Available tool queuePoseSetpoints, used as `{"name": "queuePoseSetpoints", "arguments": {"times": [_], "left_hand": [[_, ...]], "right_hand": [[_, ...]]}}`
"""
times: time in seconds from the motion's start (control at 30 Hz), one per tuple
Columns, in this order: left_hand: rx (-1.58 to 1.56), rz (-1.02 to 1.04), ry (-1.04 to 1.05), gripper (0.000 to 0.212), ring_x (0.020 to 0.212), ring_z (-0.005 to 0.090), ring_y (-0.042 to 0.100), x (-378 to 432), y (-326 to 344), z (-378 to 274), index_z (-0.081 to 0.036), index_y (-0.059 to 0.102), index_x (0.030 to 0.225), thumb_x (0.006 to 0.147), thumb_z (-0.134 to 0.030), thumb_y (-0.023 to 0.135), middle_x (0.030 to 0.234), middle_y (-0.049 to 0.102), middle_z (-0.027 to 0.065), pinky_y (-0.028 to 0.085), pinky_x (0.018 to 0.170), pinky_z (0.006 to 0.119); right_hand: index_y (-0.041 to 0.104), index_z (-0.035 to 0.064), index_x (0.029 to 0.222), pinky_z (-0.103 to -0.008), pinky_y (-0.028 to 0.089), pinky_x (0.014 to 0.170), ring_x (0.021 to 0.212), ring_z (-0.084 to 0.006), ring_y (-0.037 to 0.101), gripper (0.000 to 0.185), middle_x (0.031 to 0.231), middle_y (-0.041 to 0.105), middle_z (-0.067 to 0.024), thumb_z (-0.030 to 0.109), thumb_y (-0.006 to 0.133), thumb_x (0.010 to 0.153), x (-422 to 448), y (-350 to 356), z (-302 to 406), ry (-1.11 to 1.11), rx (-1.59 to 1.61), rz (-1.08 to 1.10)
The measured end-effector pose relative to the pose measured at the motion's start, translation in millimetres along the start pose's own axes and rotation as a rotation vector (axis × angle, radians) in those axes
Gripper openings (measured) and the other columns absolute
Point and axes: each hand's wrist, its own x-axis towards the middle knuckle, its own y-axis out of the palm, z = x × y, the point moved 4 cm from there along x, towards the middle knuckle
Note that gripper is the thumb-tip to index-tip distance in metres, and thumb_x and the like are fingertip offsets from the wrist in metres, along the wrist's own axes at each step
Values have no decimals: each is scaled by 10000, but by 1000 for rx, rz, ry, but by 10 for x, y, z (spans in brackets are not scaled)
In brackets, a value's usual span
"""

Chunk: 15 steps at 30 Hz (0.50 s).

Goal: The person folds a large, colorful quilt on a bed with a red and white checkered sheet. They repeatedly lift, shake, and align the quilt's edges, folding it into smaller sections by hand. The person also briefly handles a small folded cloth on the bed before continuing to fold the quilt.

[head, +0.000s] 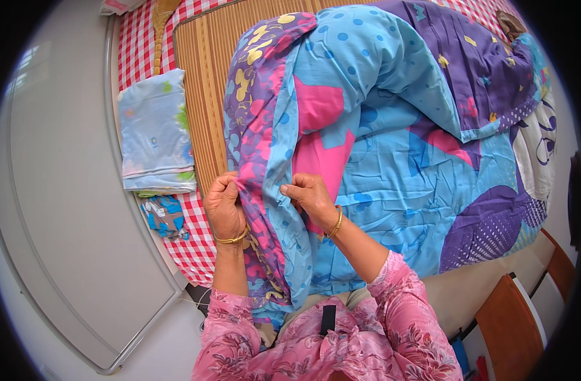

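Before me a large patterned quilt cover [390,200] in blue, purple and pink lies bunched across a table-like surface. My left hand [225,202] pinches the outer purple edge, printed with pink and yellow mouse-head shapes. With thumb and bent fingers, my right hand [313,196] grips the light-blue dotted layer just to the right of that edge. A strip of folded cloth runs between the two hands. Further off, the cover arches up in a thick roll and drapes to the right. Whether it has filling inside cannot be seen.
A slatted bamboo mat [202,95] lies on a red-checked cloth [138,52]. At left sit a folded pale-blue floral fabric [154,128] and a small blue-and-grey cloth [164,216]. A grey panel [76,200] borders the left side; wooden chairs [507,324] stand at lower right.
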Motion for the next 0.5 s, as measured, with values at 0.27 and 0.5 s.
{"name": "queuePoseSetpoints", "arguments": {"times": [0.27, 0.5], "left_hand": [[104, -216, 84, 85, 666, 87, 498, -5, -236, -213, 37, 534, 863, 851, -45, 515, 770, 550, 31, 418, 666, 204], [-12, -201, -139, 119, 673, 85, 516, 21, -199, -184, 45, 526, 849, 864, -67, 492, 762, 564, 38, 427, 660, 202]], "right_hand": [[571, 45, 743, -210, 418, 526, 571, -65, 518, 136, 672, 570, 4, 142, 603, 833, -216, -81, 36, 41, 514, 15], [581, 4, 836, -236, 482, 662, 720, -107, 586, 111, 810, 621, -43, 115, 573, 849, -265, 34, 44, 146, 756, 79]]}}
